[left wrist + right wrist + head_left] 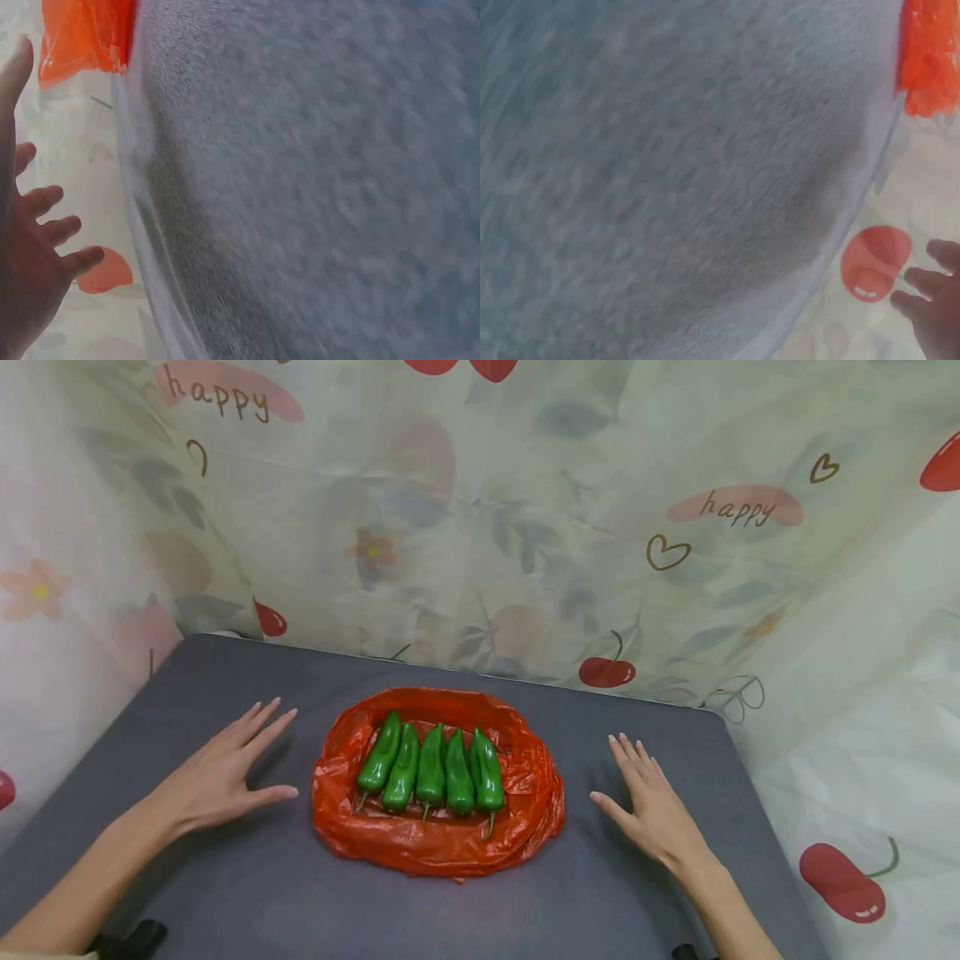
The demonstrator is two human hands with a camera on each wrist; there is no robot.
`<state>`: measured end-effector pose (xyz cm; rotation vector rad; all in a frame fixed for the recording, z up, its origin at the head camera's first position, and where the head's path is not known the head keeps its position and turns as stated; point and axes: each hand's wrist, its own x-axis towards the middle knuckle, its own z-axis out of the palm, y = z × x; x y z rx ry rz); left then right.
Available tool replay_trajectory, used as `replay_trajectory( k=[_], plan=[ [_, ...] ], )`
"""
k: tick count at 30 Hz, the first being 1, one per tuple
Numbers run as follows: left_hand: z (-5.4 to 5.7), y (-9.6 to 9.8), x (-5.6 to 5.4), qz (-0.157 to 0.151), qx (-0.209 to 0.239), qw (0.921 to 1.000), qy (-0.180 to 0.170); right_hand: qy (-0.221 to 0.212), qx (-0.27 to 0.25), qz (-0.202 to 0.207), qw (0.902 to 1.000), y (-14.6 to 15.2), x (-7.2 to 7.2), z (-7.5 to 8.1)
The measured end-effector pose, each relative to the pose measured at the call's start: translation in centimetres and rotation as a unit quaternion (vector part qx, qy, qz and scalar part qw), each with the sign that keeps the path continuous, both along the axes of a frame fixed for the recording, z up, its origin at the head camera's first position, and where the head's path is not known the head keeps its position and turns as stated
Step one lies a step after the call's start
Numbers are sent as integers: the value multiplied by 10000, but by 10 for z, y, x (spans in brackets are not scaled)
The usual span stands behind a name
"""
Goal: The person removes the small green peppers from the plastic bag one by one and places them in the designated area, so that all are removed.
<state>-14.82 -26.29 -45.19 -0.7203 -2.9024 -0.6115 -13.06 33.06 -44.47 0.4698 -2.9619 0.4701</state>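
Note:
Several green peppers [431, 770] lie side by side in a row inside a red plastic bag [420, 857], their stems toward the near side. The bag is spread open, its crumpled rim forming a ring around them. To the left of the bag, my left hand [221, 772] is held with fingers straight and thumb apart, holding nothing. On the other side, my right hand [654, 806] is also empty, fingers extended and thumb pointing at the bag. Both wrist views show only an edge of the red bag [86, 37] and part of each hand.
A dark grey cloth-covered table [480, 918] lies under the bag. Behind it and at both sides hangs a pale curtain [480, 527] printed with cherries, leaves, hearts and the word "happy".

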Motion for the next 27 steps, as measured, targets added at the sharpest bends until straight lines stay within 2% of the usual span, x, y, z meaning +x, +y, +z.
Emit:
replay_trajectory(
  k=[8, 16, 27],
  plan=[
    [1, 13, -2, -16, 420, 9980, -464, 321, -409, 313, 9982, -18, 3, 8],
    [0, 24, -9, -441, 1068, 9911, -660, 608, -1038, 710, 9902, -36, -1, 10],
    [3, 38, -13, -806, 1861, 9722, -1172, 341, -2006, 1161, 9722, -59, -6, 13]
  ],
)
